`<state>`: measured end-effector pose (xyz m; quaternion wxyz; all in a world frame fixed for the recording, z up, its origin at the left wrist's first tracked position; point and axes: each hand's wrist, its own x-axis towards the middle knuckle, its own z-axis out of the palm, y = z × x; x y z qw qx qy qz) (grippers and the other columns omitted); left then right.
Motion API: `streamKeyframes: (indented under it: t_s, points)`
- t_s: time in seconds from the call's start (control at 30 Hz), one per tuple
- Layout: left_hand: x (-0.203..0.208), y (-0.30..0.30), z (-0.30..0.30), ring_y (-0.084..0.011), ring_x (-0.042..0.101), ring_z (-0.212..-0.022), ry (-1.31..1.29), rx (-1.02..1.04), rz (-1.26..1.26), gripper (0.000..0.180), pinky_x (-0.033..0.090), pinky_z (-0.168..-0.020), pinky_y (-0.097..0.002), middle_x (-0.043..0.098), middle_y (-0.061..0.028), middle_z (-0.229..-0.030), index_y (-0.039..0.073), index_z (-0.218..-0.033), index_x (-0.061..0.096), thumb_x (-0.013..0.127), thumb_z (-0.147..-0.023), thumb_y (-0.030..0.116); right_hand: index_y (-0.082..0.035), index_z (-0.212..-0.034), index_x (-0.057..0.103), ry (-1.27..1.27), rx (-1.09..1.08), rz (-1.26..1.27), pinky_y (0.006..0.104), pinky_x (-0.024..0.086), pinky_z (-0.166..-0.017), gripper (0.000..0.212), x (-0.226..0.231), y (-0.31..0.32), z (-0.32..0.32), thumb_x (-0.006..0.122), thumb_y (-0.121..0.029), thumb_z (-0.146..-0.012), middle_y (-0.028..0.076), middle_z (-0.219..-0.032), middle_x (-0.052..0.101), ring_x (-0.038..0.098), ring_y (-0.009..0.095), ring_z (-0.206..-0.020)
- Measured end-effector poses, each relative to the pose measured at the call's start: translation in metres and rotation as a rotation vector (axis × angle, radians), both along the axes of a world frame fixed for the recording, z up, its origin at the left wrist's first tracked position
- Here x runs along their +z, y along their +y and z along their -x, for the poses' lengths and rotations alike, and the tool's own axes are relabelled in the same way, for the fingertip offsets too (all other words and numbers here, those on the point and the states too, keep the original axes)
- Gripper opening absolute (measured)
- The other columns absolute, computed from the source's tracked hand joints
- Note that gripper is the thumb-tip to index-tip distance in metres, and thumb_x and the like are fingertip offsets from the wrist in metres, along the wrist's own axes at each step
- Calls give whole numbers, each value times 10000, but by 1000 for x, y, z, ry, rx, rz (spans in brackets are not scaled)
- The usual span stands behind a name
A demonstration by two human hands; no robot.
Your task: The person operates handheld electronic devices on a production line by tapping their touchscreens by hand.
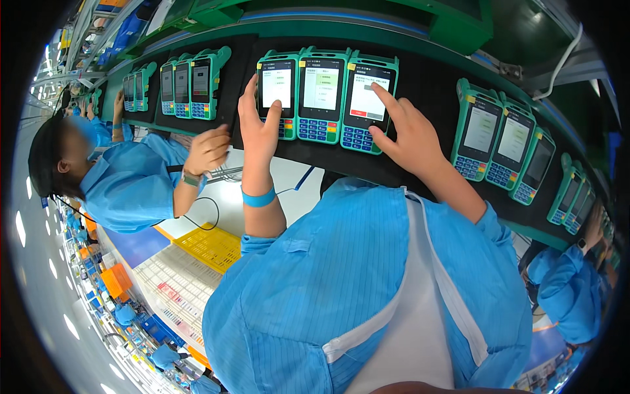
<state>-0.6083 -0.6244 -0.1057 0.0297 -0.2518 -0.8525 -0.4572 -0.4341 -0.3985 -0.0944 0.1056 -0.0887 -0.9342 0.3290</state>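
Three payment terminals in teal-green holders lie side by side before me, screens lit, keypads toward me. At the left terminal (278, 73), my left hand (258, 128) has its fingers along the left edge and its thumb over the lower screen; fingers and thumb are apart. The middle terminal (320, 92) shows a list with a green-tinted part and has no hand on it. Over the right terminal (362, 98), my right hand (415, 134) reaches with the index fingertip at the upper screen. Its thumb is by the keypad's right side, and the hand is open.
More terminals stand in groups at the right (504, 138), far right (569, 197) and left (184, 85) along the black mat (420, 172). A co-worker's hand (209, 150) is close to my left forearm. Behind it are a yellow tray (209, 246) and a white table.
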Motion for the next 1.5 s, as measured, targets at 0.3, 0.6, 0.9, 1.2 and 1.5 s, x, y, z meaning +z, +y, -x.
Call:
streamKeyframes:
  t_s: [0.3, 0.6, 0.9, 1.2, 1.5]
  points:
    - [3, 3, -3, -305, 460, -1185, -1, 16, 1, 565, 359, -1004, -395, 470, -180, -1241, 62, -1344, 417, 609, -817, 124, -205, -1413, 364, -21, 20, -57, 335, 439, -596, 658, -1, 0, 0, 618, -282, -811, 109, -825, 469, 504, 221, -691]
    - [-5, -34, 29, -277, 546, -934, 232, 300, 26, 374, 426, -830, -387, 600, -125, -1001, 41, -1182, 581, 606, -823, 142, -235, -1416, 363, -13, 32, -30, 339, 450, -623, 656, 1, 0, 0, 612, -286, -811, 114, -839, 471, 519, 225, -727]
    - [-23, -86, 82, -356, 388, -1174, 496, 632, 465, 386, 308, -963, -500, 454, -137, -1228, 298, -1172, 618, 637, -792, 355, -233, -1413, 368, 6, 22, 12, 342, 450, -614, 693, 1, -1, 2, 630, -277, -773, 112, -821, 471, 519, 232, -705]
    - [-26, -114, 116, -331, 342, -1246, 420, 703, 418, 377, 265, -1008, -511, 430, -120, -1276, 320, -1178, 616, 620, -805, 374, -197, -1411, 369, 28, 5, 34, 335, 445, -605, 697, 0, -2, 3, 626, -260, -766, 114, -830, 490, 521, 227, -701]
    - [-40, -147, 156, -345, 312, -1283, 332, 638, 292, 420, 244, -1049, -483, 391, -173, -1347, 295, -1251, 564, 566, -837, 362, -196, -1413, 370, 24, 2, 40, 327, 438, -592, 708, 0, -2, 3, 634, -247, -758, 111, -826, 491, 519, 222, -694]
